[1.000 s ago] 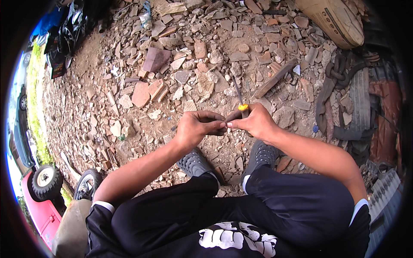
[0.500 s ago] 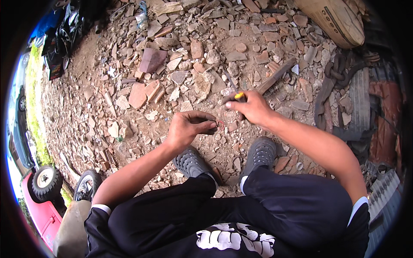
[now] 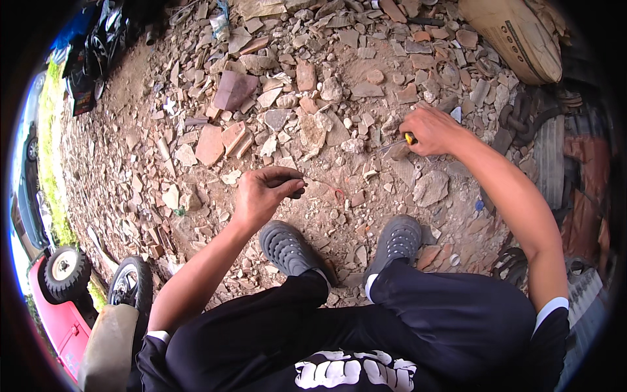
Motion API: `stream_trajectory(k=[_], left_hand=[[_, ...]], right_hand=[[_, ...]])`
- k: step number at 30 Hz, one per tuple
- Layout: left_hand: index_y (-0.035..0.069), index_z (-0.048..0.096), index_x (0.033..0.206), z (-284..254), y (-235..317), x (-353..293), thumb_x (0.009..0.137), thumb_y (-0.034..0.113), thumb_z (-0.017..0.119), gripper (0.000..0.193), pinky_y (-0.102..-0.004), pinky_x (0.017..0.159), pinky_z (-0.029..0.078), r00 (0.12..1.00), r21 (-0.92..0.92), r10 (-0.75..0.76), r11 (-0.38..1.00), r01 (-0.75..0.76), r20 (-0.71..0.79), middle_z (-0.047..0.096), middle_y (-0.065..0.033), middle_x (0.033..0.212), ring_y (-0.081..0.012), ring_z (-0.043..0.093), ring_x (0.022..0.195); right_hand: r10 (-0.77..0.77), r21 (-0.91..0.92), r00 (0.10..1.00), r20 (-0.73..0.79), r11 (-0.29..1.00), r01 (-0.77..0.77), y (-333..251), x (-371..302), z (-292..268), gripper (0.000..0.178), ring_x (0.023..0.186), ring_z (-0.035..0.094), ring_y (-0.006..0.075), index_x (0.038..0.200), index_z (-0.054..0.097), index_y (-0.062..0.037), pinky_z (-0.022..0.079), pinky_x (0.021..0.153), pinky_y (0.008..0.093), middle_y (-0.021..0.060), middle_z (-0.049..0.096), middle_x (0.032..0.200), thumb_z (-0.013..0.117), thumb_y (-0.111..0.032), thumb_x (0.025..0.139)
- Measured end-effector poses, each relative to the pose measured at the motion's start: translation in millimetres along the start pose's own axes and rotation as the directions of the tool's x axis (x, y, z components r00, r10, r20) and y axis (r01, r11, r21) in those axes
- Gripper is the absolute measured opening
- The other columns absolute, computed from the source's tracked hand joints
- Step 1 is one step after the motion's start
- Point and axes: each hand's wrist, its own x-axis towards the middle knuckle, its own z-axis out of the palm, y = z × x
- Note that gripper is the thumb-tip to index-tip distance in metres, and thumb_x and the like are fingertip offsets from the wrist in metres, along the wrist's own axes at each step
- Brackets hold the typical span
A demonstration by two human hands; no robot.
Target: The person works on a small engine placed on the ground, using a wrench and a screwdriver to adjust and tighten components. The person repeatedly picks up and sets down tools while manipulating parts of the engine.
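Observation:
My left hand (image 3: 264, 196) is closed in a pinch on a thin wire (image 3: 320, 182), which runs out to a small reddish loop at its end (image 3: 339, 193) just above the stony ground. Further right and ahead, my right hand (image 3: 431, 130) is closed around a yellow-handled tool (image 3: 410, 138), likely a screwdriver, with a thin metal shaft pointing left. Beneath that hand lies a brownish bar (image 3: 397, 152), mostly covered; whether the fingers also grip it I cannot tell.
Broken tile and stone (image 3: 209, 145) cover the ground. A brown paper sack (image 3: 516, 39) lies at the far right, above a heavy rusty chain (image 3: 519, 117). My grey shoes (image 3: 287, 248) stand apart below my hands. Wheels (image 3: 65, 271) and a red vehicle panel are at left.
My right hand has moved right and away, over the brown bar, with the yellow-handled tool still in it. My left hand has shifted slightly left with the wire, leaving a wider gap between the hands.

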Motion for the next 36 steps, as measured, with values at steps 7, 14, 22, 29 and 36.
stream_trajectory(k=[7,14,22,29,36], left_hand=[[0.007,0.081,0.107,13,-1,60,0.089,0.011,0.079,0.020,-0.0321,0.077,0.064,0.984,0.353,0.177,0.920,-0.170,0.014,0.080,-0.0101,0.095,-0.0172,0.078,0.082],[0.008,0.082,0.106,16,31,111,0.086,0.014,0.079,0.022,-0.0352,0.077,0.062,0.949,0.533,0.313,0.796,-0.286,0.041,0.079,-0.0159,0.093,-0.0226,0.077,0.082],[0.008,0.081,0.107,16,24,108,0.086,0.014,0.077,0.022,-0.0363,0.078,0.062,0.954,0.466,0.297,0.838,-0.283,0.045,0.079,-0.0158,0.094,-0.0235,0.078,0.081],[0.008,0.081,0.108,27,33,107,0.086,0.013,0.076,0.024,-0.0349,0.082,0.062,0.947,0.441,0.303,0.840,-0.318,0.105,0.080,-0.0147,0.097,-0.0236,0.078,0.087],[0.007,0.081,0.104,29,32,118,0.084,0.010,0.073,0.022,-0.0370,0.080,0.063,0.912,0.487,0.403,0.784,-0.385,0.072,0.079,-0.0166,0.093,-0.0272,0.078,0.082]], right_hand=[[0.278,0.417,0.806,-0.523,0.908,-0.043,-20,24,31,0.029,0.096,0.069,0.0368,0.113,0.074,-0.0068,0.052,0.093,0.0466,0.0166,0.073,0.103,0.074,-0.023,0.088],[0.479,0.471,0.781,-0.399,0.839,-0.274,-16,66,36,0.034,0.098,0.071,0.0367,0.113,0.074,-0.0104,0.056,0.087,0.0480,0.0149,0.074,0.101,0.074,-0.038,0.093],[0.282,0.411,0.916,-0.286,0.900,-0.148,-14,45,45,0.027,0.089,0.072,0.0409,0.105,0.074,-0.0095,0.056,0.080,0.0498,0.0216,0.074,0.092,0.077,-0.029,0.086],[0.547,0.507,0.686,-0.479,0.811,-0.293,-5,72,43,0.038,0.105,0.068,0.0412,0.116,0.072,-0.0016,0.054,0.093,0.0469,0.0223,0.073,0.110,0.076,-0.030,0.091],[0.660,0.468,0.670,-0.340,0.737,-0.488,-30,76,7,0.033,0.105,0.071,0.0380,0.111,0.074,-0.0033,0.057,0.091,0.0472,0.0205,0.075,0.107,0.077,-0.028,0.089]])
